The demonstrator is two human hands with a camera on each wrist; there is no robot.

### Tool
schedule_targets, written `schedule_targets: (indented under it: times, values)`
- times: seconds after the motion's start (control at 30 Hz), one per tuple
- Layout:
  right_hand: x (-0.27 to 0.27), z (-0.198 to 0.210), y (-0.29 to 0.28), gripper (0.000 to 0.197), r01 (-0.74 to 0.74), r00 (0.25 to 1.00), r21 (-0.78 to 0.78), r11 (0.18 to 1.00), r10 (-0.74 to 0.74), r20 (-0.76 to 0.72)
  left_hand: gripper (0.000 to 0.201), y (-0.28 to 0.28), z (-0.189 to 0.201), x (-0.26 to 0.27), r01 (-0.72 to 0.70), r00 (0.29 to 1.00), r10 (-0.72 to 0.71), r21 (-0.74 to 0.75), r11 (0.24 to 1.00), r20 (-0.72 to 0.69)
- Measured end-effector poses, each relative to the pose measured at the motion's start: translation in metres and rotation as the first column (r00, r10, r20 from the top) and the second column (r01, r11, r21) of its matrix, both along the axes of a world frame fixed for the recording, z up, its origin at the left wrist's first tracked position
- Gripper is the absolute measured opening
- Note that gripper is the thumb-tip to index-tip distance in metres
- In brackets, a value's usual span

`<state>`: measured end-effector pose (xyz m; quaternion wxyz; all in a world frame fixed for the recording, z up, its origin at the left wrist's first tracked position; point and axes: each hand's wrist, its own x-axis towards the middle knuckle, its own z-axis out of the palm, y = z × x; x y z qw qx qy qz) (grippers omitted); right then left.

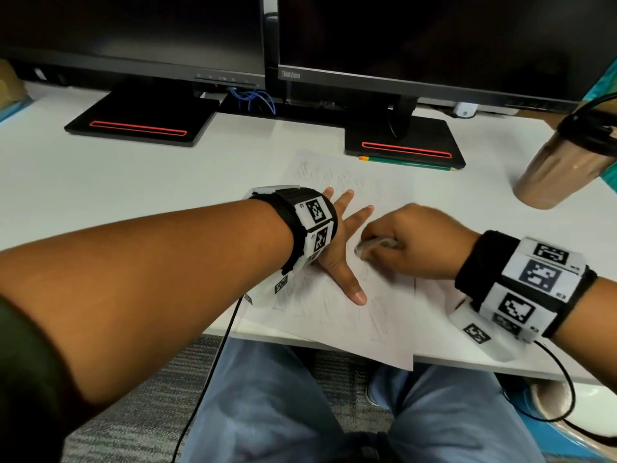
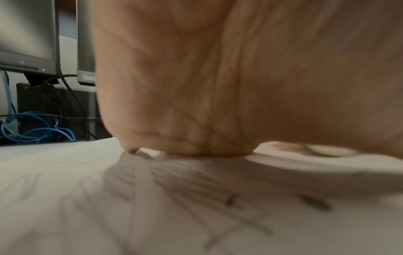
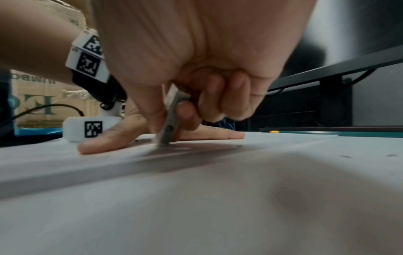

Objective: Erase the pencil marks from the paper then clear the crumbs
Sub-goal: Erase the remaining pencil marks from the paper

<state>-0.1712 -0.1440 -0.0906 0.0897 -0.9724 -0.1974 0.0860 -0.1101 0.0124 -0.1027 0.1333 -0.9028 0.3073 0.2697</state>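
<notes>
Your left hand (image 1: 337, 235) lies flat on the paper (image 1: 334, 315), fingers (image 1: 362, 212) spread and straight, pinning the sheet to the counter (image 1: 133, 182). That matters: the paper is thin and light, likely to slide, buckle or tear under rubbing, so keep the palm pressed close beside the working spot. The sheet sits at the counter's near edge, one corner overhanging your lap, with faint pencil marks (image 1: 320, 175) at its far end and more near the front. Just right of your left thumb, your right hand (image 1: 417, 242) pinches the eraser (image 3: 169, 120), thumb and curled fingers clenched on its flat sides, its lower end touching the paper. It looks small, firm and slightly rubbery; hold it low for control.
</notes>
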Motion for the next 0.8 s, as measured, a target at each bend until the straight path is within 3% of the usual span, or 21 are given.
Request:
schedule_targets:
  times: [0.07, 0.17, 0.3, 0.47, 0.57, 0.67, 0.73, 0.8]
  values:
    - [0.0, 0.0, 0.001, 0.023, -0.017, 0.998, -0.052, 0.998, 0.02, 0.064, 0.149, 0.0, 0.0, 0.0, 0.0, 1.0, 0.0, -0.007, 1.0, 0.003]
    - [-0.007, -0.006, 0.005, 0.03, -0.119, 0.993, 0.01, 0.993, 0.119, -0.026, 0.15, -0.001, -0.001, 0.0, 0.002, 1.0, -0.002, 0.001, 1.0, 0.002]
    - [-0.001, 0.0, 0.0, 0.027, -0.024, 0.999, -0.045, 0.999, 0.026, 0.039, 0.152, 0.001, 0.0, 0.0, -0.005, 1.0, 0.005, -0.005, 1.0, -0.003]
    - [-0.01, -0.003, 0.007, 0.038, -0.11, 0.99, 0.071, 0.991, 0.115, -0.081, 0.154, 0.0, 0.0, 0.0, 0.002, 1.0, -0.002, 0.004, 1.0, 0.008]
    - [-0.004, 0.0, 0.001, 0.027, -0.04, 0.999, 0.005, 0.999, 0.04, 0.002, 0.153, 0.0, 0.001, 0.0, -0.002, 1.0, 0.002, 0.004, 1.0, 0.008]
    - [-0.007, -0.005, 0.004, 0.041, -0.102, 0.993, 0.055, 0.993, 0.104, -0.047, 0.153, -0.001, -0.001, 0.0, 0.001, 1.0, -0.001, 0.001, 1.0, 0.012]
    - [-0.01, -0.005, 0.006, 0.032, -0.093, 0.985, 0.137, 0.986, 0.111, -0.13, 0.153, 0.0, -0.001, -0.001, -0.002, 1.0, 0.002, -0.001, 1.0, 0.013]
    - [-0.005, -0.003, 0.002, 0.02, -0.034, 0.994, 0.131, 0.991, 0.047, -0.099, 0.152, 0.0, 0.0, -0.001, 0.0, 1.0, 0.0, -0.001, 1.0, 0.014]
